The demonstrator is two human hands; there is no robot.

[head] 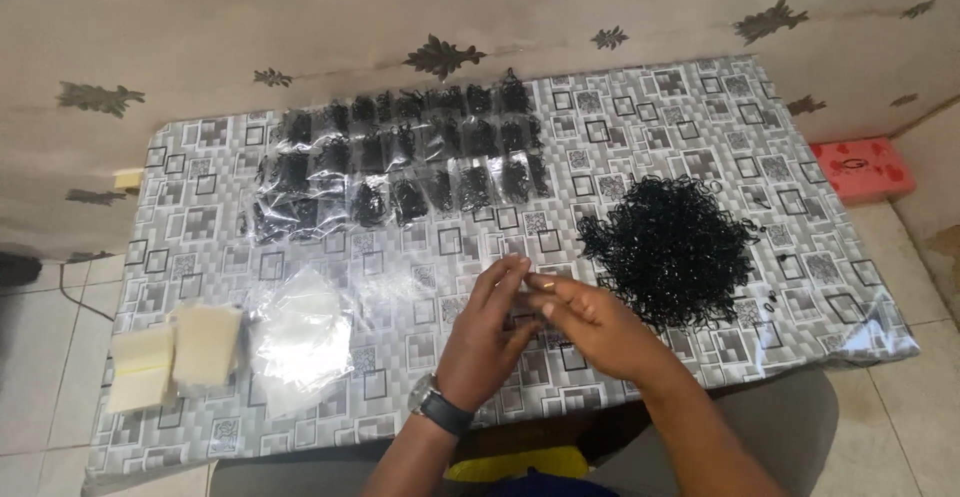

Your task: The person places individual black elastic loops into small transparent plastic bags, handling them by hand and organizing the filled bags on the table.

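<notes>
Black elastic bands lie in a loose heap [668,249] right of centre, a big share not yet bagged, while three rows of filled clear packets [400,162] sit finished at upper centre. Low in the middle, the left hand [482,342] and right hand [592,325] meet fingertip to fingertip; what they pinch I cannot tell. Empty clear bags [300,335] and cream card stacks [175,355] wait lower left, a pink box [862,168] far right; nothing blocks the hands.

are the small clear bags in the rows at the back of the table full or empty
Full. Each small clear plastic bag in the rows shows a dark clump of thin black elastic bands inside, like the loose black pile on the patterned table cover.
</notes>
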